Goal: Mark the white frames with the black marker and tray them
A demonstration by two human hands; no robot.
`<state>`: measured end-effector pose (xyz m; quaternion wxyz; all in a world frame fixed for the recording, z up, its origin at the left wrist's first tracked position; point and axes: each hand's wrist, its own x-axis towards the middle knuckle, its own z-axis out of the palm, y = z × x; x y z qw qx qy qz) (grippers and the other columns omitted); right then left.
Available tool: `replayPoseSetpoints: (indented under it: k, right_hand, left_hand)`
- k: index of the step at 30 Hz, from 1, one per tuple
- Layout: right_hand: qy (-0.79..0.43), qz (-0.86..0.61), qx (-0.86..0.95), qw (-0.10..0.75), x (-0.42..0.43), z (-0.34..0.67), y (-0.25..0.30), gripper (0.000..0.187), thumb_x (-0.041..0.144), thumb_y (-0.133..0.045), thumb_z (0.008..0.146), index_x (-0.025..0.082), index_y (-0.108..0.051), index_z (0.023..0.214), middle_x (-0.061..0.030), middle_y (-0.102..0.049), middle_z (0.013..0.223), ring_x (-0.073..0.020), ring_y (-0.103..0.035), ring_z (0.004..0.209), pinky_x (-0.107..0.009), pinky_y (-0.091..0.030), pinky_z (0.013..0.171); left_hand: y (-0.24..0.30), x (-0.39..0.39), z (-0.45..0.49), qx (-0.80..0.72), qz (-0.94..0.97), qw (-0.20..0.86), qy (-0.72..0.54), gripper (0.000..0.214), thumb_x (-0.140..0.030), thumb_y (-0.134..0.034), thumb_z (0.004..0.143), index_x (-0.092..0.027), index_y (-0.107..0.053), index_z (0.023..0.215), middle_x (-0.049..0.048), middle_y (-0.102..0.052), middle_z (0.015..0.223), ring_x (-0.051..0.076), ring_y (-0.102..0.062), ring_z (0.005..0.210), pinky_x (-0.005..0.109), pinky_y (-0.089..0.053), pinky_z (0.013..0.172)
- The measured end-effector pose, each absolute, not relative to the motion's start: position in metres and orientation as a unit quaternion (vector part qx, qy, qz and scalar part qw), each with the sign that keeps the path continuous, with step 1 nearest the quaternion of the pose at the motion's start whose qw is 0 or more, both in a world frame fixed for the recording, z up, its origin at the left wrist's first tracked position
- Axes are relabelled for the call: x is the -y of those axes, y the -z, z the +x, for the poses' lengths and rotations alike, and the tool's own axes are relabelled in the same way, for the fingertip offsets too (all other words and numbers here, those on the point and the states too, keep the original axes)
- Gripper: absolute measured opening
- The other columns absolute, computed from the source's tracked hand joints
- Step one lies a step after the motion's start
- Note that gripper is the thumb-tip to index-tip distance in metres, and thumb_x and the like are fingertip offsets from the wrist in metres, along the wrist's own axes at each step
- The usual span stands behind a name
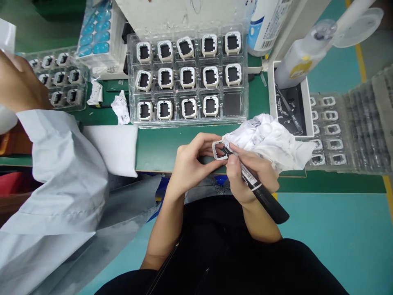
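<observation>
My left hand [196, 159] is closed around a small white watch-case frame [216, 150], a rounded square with a hollow middle. In my right hand [253, 174] is a black marker pen [268, 200] with a white barcode label. The pen's dark tip is at the frame's right side; whether it touches cannot be made out. Beside my right hand lies a crumpled white cloth [267, 137]. Beyond my hands a clear plastic tray [187, 122] bears rows of similar white frames, and its near right pocket [232, 104] holds none.
At the left, a co-worker's sleeve [64, 172] and hand [21, 84] reach over another tray [84, 88]. A white pad [112, 145] lies by the table edge. At the right stand a white box [309, 110] with a bottle [297, 61], and stacked trays [365, 127].
</observation>
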<state>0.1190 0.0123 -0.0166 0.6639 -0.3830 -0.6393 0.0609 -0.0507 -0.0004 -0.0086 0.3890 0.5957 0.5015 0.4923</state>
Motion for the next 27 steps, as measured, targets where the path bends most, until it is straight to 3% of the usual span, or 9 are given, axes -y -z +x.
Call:
replayPoseSetpoints:
  k: [6,27]
  right_hand:
    - [-0.054,-0.405,0.653,0.638,-0.0117,0.1212,0.0151,0.012,0.020,-0.088,0.111,0.028,-0.082,0.118,-0.0035,-0.098,0.104,-0.0279,-0.099,0.085,-0.034,-0.085,0.075]
    - [-0.048,-0.423,0.653,0.627,-0.0135,0.1199,0.0135,0.010,0.022,-0.087,0.112,0.031,-0.083,0.113,0.0012,-0.096,0.097,-0.0271,-0.097,0.081,-0.037,-0.085,0.072]
  left_hand:
    - [0.0097,0.0022,-0.0484,-0.497,0.615,0.351,-0.502,0.044,-0.056,-0.107,0.105,-0.029,-0.086,0.133,0.0006,-0.097,0.115,0.023,-0.099,0.106,0.028,-0.083,0.097]
    - [0.0143,0.0044,-0.0500,-0.522,0.621,0.336,-0.479,0.049,-0.066,-0.103,0.106,-0.030,-0.086,0.135,0.0031,-0.096,0.120,0.025,-0.098,0.105,0.032,-0.082,0.096]
